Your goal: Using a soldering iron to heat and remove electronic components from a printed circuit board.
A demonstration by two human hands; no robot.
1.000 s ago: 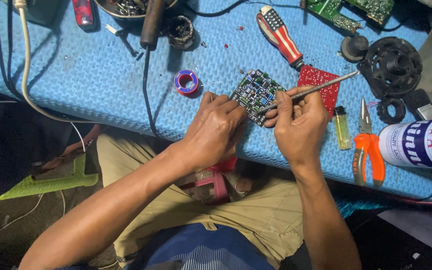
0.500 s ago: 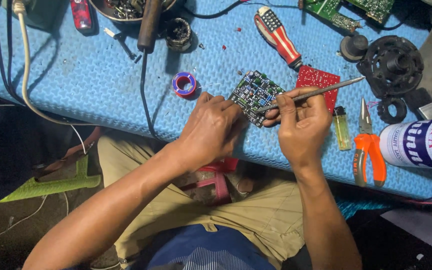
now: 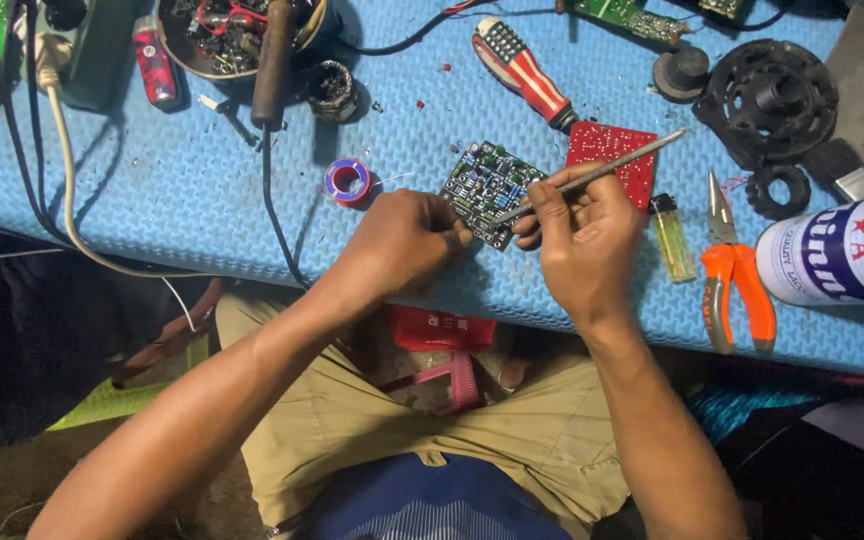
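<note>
A small green circuit board lies on the blue foam mat near its front edge, turned like a diamond, its long axis running from lower left to upper right; its face is crowded with small parts. The left hand is closed on the board's near-left corner, fingers curled over the edge; the right hand is closed around a thin metal tool, held like a pen. The tool's long axis slants from the board, lower left, up to the right, its free end pointing toward the mat's far right; its working tip rests on the board, though the exact contact is too small to tell.

Just beyond the board lies a red perforated board, square and flat, touching the tip of a screwdriver whose striped handle points up and left. Left of the green board sits a small spool of solder with a purple rim. Right of the right hand lies a yellow-green lighter, upright along the mat's depth; beside it, orange-handled pliers with the nose pointing away from the person. At the right edge a white can lies on its side, its label carrying a blue band and red marks. Farther back are a black round plastic part, a soldering iron with a dark handle, and a bowl of scraps.
</note>
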